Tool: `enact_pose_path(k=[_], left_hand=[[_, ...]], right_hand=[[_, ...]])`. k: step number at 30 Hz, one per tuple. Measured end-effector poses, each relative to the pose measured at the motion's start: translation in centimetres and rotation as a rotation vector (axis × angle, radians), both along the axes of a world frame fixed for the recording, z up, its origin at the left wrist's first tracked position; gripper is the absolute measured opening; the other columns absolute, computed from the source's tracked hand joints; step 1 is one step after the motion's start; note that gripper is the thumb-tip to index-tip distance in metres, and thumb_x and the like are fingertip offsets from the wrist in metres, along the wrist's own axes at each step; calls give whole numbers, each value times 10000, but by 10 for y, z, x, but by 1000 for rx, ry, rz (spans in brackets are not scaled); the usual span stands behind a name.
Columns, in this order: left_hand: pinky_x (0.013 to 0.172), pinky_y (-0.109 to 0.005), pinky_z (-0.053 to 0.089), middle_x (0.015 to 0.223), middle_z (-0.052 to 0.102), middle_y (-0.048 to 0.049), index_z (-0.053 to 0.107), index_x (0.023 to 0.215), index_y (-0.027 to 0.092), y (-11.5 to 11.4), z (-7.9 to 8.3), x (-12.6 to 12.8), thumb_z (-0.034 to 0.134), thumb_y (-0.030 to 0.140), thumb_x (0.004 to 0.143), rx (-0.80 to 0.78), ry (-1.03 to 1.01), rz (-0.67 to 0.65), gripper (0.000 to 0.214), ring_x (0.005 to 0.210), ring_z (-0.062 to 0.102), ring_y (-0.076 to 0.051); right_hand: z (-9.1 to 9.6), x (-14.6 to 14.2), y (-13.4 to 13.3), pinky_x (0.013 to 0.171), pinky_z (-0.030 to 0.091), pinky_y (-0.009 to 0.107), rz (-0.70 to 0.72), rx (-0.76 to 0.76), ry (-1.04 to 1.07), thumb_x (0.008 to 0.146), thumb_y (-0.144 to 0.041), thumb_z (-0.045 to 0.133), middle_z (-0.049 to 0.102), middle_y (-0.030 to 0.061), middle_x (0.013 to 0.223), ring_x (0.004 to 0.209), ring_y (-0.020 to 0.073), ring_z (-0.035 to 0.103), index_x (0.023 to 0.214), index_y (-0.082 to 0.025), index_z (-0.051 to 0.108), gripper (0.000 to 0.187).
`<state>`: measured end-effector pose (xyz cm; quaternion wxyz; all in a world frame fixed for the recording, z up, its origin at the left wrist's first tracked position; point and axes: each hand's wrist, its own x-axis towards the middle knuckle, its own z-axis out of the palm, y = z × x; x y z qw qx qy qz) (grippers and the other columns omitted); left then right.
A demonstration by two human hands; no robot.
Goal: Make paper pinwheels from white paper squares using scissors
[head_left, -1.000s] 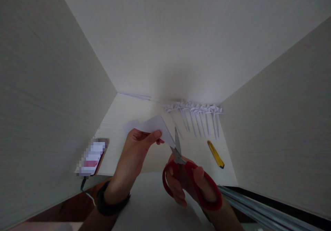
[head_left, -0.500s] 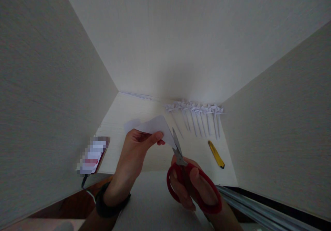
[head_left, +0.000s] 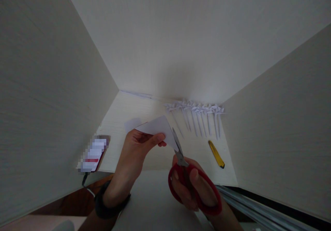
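Observation:
Between its thumb and fingers my left hand [head_left: 141, 146] pinches a white sheet of paper [head_left: 156, 126], held up over the table. My right hand [head_left: 192, 184] grips red-handled scissors [head_left: 182, 160], with thumb and fingers through the loops. Their blades point up and away from me, along the right edge of the paper near its lower corner. Whether the lower blade lies behind the paper, I cannot fully see. Another piece of white paper [head_left: 131, 124] lies on the table, partly hidden behind the left hand's sheet.
Several white paper pinwheels on sticks [head_left: 200, 110] lie along the back wall. Thin paper sticks [head_left: 137, 94] rest at the back left. A yellow utility knife [head_left: 216, 154] lies at right. A phone [head_left: 94, 153] with a cable is at left. Walls enclose the white table [head_left: 160, 160].
The scissor blades have drawn closer together at the paper's lower right corner. Both hands otherwise stay nearly in place.

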<state>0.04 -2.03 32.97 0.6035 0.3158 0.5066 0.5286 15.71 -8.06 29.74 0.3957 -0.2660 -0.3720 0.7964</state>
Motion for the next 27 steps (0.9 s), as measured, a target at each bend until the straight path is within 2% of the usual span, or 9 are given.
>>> enact_pose_path(k=[7, 12, 16, 21, 27], left_hand=[[552, -224, 501, 548, 673, 21, 666, 542, 196, -1, 1, 0, 775, 214, 640, -1, 15, 7, 147, 516, 622, -136], [565, -209, 500, 569, 695, 25, 711, 608, 206, -2, -2, 2, 775, 186, 634, -1, -8, -19, 72, 533, 627, -127], [568, -237, 508, 564, 699, -1, 713, 600, 190, -4, -6, 5, 780, 213, 625, -41, 19, -73, 75, 542, 634, -152], [563, -244, 511, 582, 707, -1, 718, 647, 193, -5, -7, 5, 792, 221, 614, -46, 25, -66, 86, 545, 643, -162], [550, -226, 499, 571, 699, 18, 718, 650, 196, -5, -7, 5, 784, 196, 631, -31, 8, -62, 68, 529, 631, -140]], right_hand=[[-1, 2, -2, 336, 258, 154, 6, -14, 37, 879, -625, 443, 422, -93, 451, 323, 33, 318, 852, -171, 494, 457], [-3, -4, -1, 359, 290, 167, -3, -41, 83, 882, -648, 401, 421, -81, 484, 343, 42, 322, 865, -174, 495, 484], [7, -8, 3, 361, 295, 187, -17, -56, 39, 852, -722, 337, 409, -59, 520, 377, 56, 322, 861, -166, 514, 583], [25, -9, 8, 357, 284, 208, -23, -23, -70, 817, -744, 384, 396, -60, 485, 371, 72, 344, 874, -166, 525, 598], [28, -8, 12, 361, 265, 208, -28, -4, -116, 788, -748, 442, 401, -76, 436, 340, 59, 312, 904, -161, 536, 605]])
